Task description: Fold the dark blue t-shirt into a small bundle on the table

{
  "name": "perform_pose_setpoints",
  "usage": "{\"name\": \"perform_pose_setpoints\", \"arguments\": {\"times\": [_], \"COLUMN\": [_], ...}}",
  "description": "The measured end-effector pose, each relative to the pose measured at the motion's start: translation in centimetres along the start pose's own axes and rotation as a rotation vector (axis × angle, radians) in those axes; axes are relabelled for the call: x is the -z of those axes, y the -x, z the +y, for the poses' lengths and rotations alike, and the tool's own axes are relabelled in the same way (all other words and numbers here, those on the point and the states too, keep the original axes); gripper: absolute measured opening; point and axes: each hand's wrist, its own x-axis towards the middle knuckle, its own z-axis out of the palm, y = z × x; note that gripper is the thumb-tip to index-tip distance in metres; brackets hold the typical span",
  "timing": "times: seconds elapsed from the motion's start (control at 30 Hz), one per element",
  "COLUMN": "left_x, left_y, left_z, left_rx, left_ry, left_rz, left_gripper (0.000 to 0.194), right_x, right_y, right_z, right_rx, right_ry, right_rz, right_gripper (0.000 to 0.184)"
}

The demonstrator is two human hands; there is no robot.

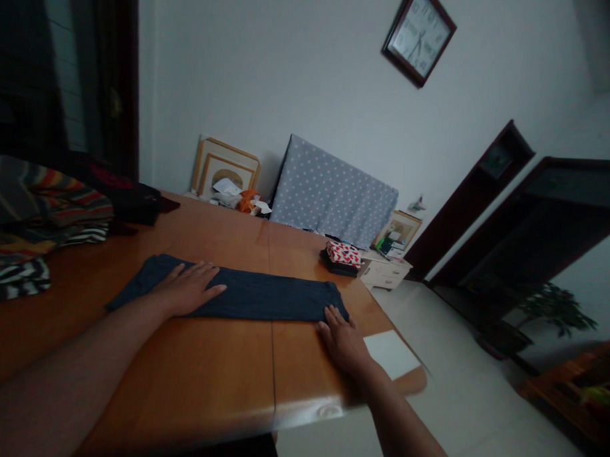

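Note:
A dark blue garment (267,296), folded into a long flat strip, lies across the wooden table (215,365). What kind of garment it is I cannot make out. My left hand (190,288) rests flat on its left part, fingers stretched and thumb apart. At the strip's right end, my right hand (342,336) lies with its fingertips on the near corner, the palm over the table. Neither hand grips anything.
Heaped striped clothes (45,213) cover the table's left side. A small folded stack with a red-and-white patterned cloth (344,253) sits at the far right edge. A white sheet (391,353) lies near the right corner. Behind stand a cloth-covered panel (331,189) and picture frames (227,166).

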Motion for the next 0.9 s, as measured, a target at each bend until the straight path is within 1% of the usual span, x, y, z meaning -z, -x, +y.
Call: {"name": "perform_pose_setpoints", "arguments": {"times": [0.07,0.17,0.33,0.43,0.5,0.57,0.63,0.73,0.8,0.9], "left_x": [0.0,0.1,0.3,0.5,0.5,0.4,0.4,0.4,0.4,0.6], "left_y": [0.0,0.1,0.2,0.4,0.4,0.4,0.4,0.5,0.6,0.7], "left_z": [0.0,0.1,0.4,0.5,0.5,0.5,0.4,0.4,0.4,0.6], "left_rx": [0.001,0.007,0.009,0.009,0.007,0.005,0.004,0.003,0.003,0.015], "left_ry": [0.000,0.000,0.007,0.014,0.019,0.024,0.028,0.032,0.035,0.031], "left_rz": [0.004,0.004,-0.001,-0.005,-0.004,0.005,0.017,0.014,0.009,0.008], "left_gripper": [0.085,0.084,0.083,0.083,0.082,0.081,0.081,0.081,0.081,0.081], "right_x": [-0.1,0.4,0.6,0.4,0.5,0.7,0.9,1.2,1.4,1.6], "right_y": [0.2,-0.4,-1.9,-2.8,-3.6,-4.9,-6.4,-8.6,-9.7,-10.8], "right_z": [-0.1,0.0,0.5,1.0,1.3,1.8,2.4,3.6,4.5,5.7], "right_rx": [-0.027,-0.034,-0.088,-0.092,-0.100,-0.118,-0.174,-0.346,-0.437,-0.487], "right_ry": [0.013,0.016,-0.011,-0.055,-0.101,-0.151,-0.199,-0.247,-0.254,-0.268], "right_rz": [-0.044,-0.072,-0.046,-0.068,-0.037,0.025,0.095,0.176,0.194,0.186], "right_gripper": [0.063,0.063,0.064,0.062,0.059,0.053,0.045,0.034,0.033,0.035]}}
